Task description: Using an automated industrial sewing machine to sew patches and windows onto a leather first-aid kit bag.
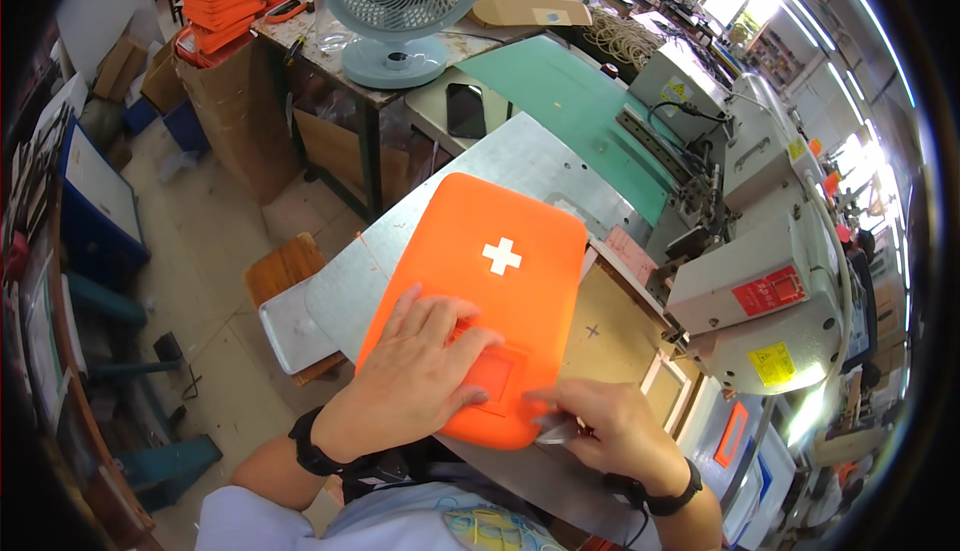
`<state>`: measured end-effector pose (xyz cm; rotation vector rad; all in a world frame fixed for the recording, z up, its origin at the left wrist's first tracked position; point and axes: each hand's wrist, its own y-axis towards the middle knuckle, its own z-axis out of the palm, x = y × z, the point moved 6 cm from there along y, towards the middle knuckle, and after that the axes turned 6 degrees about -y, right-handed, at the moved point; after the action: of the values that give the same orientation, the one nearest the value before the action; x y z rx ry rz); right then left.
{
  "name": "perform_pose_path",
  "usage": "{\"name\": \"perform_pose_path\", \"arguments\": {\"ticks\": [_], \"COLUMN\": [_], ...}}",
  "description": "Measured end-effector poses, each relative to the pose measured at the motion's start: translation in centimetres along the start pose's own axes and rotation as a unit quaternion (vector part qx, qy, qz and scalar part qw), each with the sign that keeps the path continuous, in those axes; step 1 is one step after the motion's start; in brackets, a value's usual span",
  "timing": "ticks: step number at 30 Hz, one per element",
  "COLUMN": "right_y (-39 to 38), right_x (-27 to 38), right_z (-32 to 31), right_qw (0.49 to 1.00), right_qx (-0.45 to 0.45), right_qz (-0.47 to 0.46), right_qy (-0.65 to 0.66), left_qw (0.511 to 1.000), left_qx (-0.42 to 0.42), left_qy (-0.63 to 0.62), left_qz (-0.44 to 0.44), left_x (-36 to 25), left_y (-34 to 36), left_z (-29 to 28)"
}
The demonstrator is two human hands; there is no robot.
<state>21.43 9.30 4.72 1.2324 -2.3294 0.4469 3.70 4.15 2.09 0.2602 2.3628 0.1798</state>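
Case [535, 301], orange with a white cross [502, 257], sits at the centre of the frame, over a metal table [400, 226]. The left hand [422, 359] rests loosely on its lower left face, fingers spread, while the right hand [615, 426], lower right of centre, is clenched around a silvery tool [556, 434] beside the case's lower right corner. A fan [398, 63] stands at upper centre, near a phone [465, 111].
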Motion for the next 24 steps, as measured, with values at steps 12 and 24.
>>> {"name": "perform_pose_path", "arguments": {"ticks": [12, 24], "right_y": [0.1, 0.1], "right_x": [0.3, 1.3], "right_z": [0.7, 1.1], "right_qw": [0.999, 0.982], "right_qx": [0.024, 0.054], "right_qz": [0.034, -0.040], "right_qy": [0.029, -0.179], "left_qw": [1.000, 1.000], "left_qx": [-0.013, -0.013], "left_qy": [-0.009, -0.008], "left_qz": [0.001, -0.004], "left_x": [0.2, 0.3], "left_y": [-0.1, -0.2], "left_z": [0.1, 0.1]}}
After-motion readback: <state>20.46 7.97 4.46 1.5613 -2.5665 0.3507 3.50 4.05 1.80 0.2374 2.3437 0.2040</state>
